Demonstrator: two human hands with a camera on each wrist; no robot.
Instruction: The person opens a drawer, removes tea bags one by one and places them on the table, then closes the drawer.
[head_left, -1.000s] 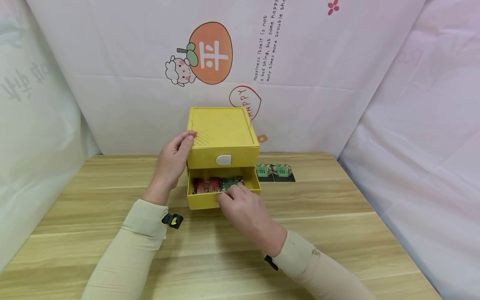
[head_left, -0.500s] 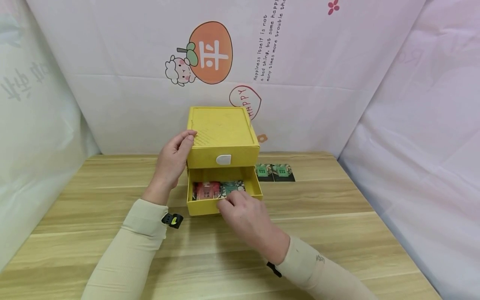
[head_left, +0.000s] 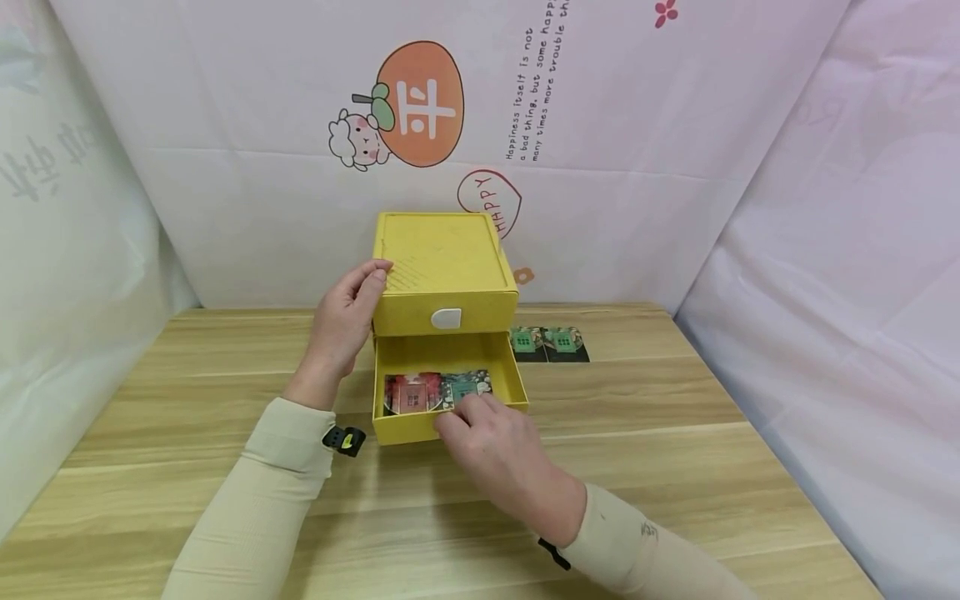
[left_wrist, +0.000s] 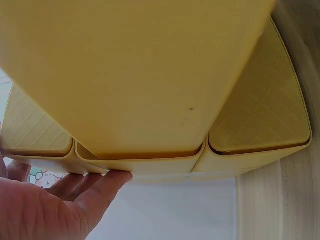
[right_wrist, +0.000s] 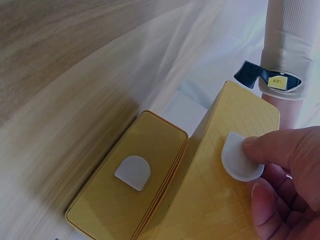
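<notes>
A yellow drawer box (head_left: 442,254) stands on the table with its middle drawer (head_left: 402,430) pulled out. My left hand (head_left: 347,315) steadies the box, its fingers laid against the side wall and one reaching the top edge. Low on the drawer's front, my right hand (head_left: 504,454) pinches the white pull tab (right_wrist: 239,157) with the thumb on it, as the right wrist view shows. Inside the drawer lie a red picture card (head_left: 412,395) and a green-toned one (head_left: 463,387), the latter partly behind my right fingers.
The bottom drawer (right_wrist: 127,185) is shut, with its own white tab, close over the table. Two green picture cards (head_left: 566,344) lie on the table (head_left: 720,467), right of the box. A printed white cloth (head_left: 262,208) hangs right behind it.
My right hand has drawn the middle drawer further out toward me, and more of the cards inside shows. The left hand has stayed on the box.
</notes>
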